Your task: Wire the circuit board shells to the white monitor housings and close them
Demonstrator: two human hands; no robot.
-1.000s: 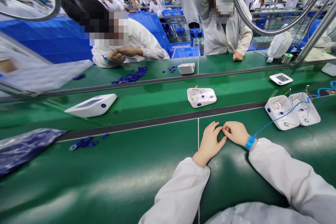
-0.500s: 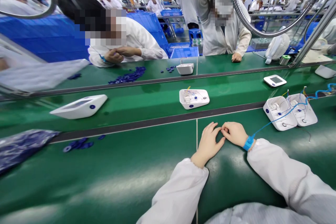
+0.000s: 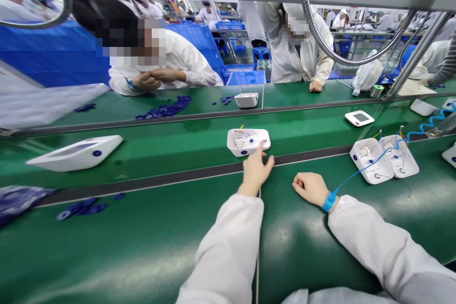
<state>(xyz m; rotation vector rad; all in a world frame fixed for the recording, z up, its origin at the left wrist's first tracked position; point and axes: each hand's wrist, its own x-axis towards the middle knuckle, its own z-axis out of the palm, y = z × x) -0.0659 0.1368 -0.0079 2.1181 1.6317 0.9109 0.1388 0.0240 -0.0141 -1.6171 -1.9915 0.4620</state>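
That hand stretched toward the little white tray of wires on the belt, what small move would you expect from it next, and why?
Probably a short reach forward to close the fingers on the open white casing. The left hand is open, fingertips at the casing's near edge, not yet gripping. The right hand, with its blue wrist strap, rests curled on the green bench, holding nothing visible.
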